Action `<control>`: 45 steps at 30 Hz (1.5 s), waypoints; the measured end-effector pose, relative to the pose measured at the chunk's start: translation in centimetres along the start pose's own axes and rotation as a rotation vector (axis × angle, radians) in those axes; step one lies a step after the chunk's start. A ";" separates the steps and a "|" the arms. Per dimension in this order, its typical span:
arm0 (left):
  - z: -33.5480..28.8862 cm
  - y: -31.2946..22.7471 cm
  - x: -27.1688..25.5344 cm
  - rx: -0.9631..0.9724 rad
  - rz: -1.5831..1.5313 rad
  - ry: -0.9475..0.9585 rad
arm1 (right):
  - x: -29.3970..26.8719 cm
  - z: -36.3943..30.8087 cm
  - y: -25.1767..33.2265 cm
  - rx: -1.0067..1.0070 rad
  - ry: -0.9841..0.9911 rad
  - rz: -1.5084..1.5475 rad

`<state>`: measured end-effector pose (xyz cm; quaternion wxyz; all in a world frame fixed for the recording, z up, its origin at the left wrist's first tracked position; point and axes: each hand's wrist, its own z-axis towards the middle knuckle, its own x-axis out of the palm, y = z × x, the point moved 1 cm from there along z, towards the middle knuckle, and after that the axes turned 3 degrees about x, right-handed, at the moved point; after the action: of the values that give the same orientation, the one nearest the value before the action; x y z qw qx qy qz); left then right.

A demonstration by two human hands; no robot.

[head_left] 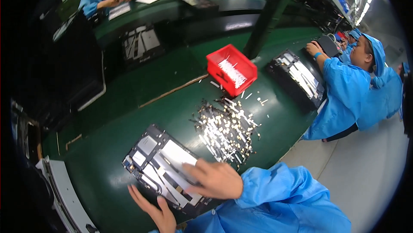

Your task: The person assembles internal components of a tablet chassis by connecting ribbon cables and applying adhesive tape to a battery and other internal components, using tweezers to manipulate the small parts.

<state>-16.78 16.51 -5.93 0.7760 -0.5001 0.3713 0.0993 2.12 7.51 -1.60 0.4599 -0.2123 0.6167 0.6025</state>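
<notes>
Left hand (155, 209) lies open and flat along the near edge of the opened tablet chassis (165, 170) on the green bench (129, 99); right hand (215, 179) rests spread on its inner plates, gripping nothing. It looks thin, stiff, light and fragile, best held by its frame edges. Further right sit loose metal strips (226, 129) and a red bin (231, 70)

Electronics assembly line, long green bench (142, 82), blue-smocked workers (344, 86) (seated in rows); red parts bin (231, 70)
</notes>
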 end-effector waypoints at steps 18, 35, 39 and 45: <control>4.1 -6.7 -1.1 0.064 -0.574 -0.074 | -4.9 3.3 -5.1 0.669 0.024 1.315; 11.0 -0.5 3.9 0.159 -0.386 0.124 | -4.7 38.2 -18.9 0.422 -0.288 1.226; 11.1 -0.1 4.0 0.177 -0.349 0.189 | -2.1 40.8 -22.0 0.390 -0.327 1.057; 11.2 -0.1 3.6 0.222 -0.253 0.202 | -2.7 39.5 -20.8 0.274 -0.409 0.133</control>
<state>-8.87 25.24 -5.77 0.7916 -0.4614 0.3901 -0.0914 32.67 40.01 -4.90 0.5588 0.0192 0.5995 0.5726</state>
